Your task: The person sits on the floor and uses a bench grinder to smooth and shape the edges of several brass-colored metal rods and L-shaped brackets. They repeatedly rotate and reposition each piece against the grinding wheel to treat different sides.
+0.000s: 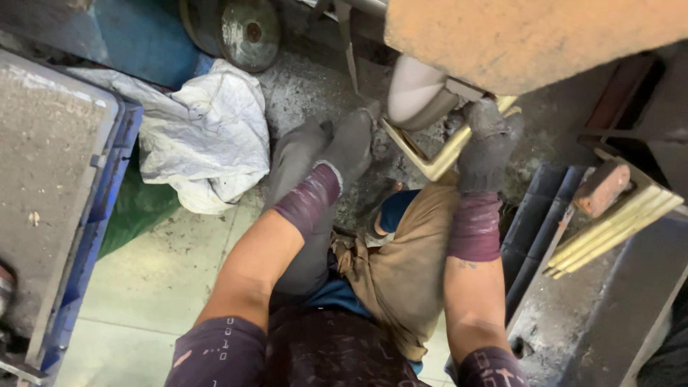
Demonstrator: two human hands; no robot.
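Observation:
Both my hands wear dirty grey gloves with maroon cuffs. My left hand (pixel 349 145) grips one end of a brass-coloured angle bar (pixel 438 158). My right hand (pixel 486 147) grips the same bar further right. The bar is pressed up against a pale buffing wheel (pixel 417 94) that sits under an orange-brown machine housing (pixel 530 39). My knees and a tan apron (pixel 412 265) lie below the hands.
Several more brass bars (pixel 615 228) lie on a dark bench at the right, with a reddish block (pixel 602 188) on them. A white sack (pixel 208 136) lies on the floor at left, beside a blue crate (pixel 86 236) and a grey slab. A metal disc (pixel 249 30) stands at the back.

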